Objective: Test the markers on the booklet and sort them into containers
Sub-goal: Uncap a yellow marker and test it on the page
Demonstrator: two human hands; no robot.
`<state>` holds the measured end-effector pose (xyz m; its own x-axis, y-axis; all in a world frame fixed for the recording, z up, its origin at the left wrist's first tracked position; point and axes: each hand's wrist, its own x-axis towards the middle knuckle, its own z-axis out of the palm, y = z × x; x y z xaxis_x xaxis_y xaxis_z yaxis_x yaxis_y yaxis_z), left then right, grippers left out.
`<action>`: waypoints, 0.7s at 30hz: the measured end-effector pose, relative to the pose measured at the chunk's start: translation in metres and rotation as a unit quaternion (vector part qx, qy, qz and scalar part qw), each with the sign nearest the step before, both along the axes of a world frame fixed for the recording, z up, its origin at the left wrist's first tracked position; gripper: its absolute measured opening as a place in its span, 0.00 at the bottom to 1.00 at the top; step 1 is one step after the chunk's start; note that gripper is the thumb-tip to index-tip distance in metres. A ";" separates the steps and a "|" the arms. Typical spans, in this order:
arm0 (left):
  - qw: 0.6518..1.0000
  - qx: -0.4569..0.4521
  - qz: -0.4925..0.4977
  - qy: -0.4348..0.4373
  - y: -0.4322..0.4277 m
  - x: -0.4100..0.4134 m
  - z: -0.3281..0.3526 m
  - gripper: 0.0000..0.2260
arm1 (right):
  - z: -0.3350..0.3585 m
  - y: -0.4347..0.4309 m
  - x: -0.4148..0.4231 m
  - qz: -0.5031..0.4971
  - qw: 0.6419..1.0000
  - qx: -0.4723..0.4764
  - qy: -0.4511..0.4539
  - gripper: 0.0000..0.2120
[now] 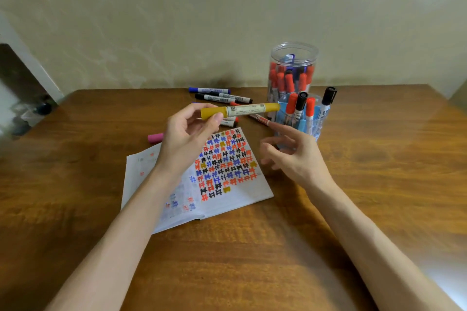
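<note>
My left hand [185,134] pinches the left end of a capped yellow marker [242,109], holding it level above the open booklet [235,192]. The booklet's right page is covered with coloured hash marks. My right hand [290,154] hovers beside the booklet with fingers loosely spread and holds nothing. It is just in front of a low blue holder [307,121] with red and black markers. Behind that holder stands a tall clear jar [293,68] with red and blue markers.
Loose markers lie on the wooden table [252,260] behind the booklet: a blue one [209,90], a black one [222,98], a red one [260,118]. A pink marker [155,138] pokes out left of my left hand. A wall rises behind the table's far edge.
</note>
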<state>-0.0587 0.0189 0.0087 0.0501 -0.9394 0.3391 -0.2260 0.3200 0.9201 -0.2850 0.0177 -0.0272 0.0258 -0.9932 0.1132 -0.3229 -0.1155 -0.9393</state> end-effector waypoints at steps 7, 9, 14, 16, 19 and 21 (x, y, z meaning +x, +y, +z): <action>1.000 0.014 -0.010 -0.005 -0.011 -0.014 0.000 0.09 | -0.004 0.006 -0.003 -0.091 0.994 -0.041 0.034 0.14; 1.000 0.017 -0.006 0.001 -0.012 -0.015 0.000 0.10 | -0.004 0.007 -0.004 -0.119 0.990 -0.060 0.037 0.11; 1.000 0.018 0.006 0.013 -0.018 -0.012 0.002 0.11 | -0.003 0.006 -0.011 -0.177 0.980 -0.078 0.040 0.11; 1.000 0.019 0.012 0.021 -0.020 -0.012 0.002 0.11 | -0.003 0.007 -0.016 -0.205 0.975 -0.081 0.040 0.12; 0.999 0.018 0.010 0.028 -0.021 -0.016 0.005 0.10 | -0.002 0.005 -0.024 -0.248 0.964 -0.086 0.037 0.15; 0.999 0.014 0.002 0.032 -0.021 -0.020 0.006 0.10 | -0.002 0.003 -0.029 -0.265 0.960 -0.085 0.036 0.16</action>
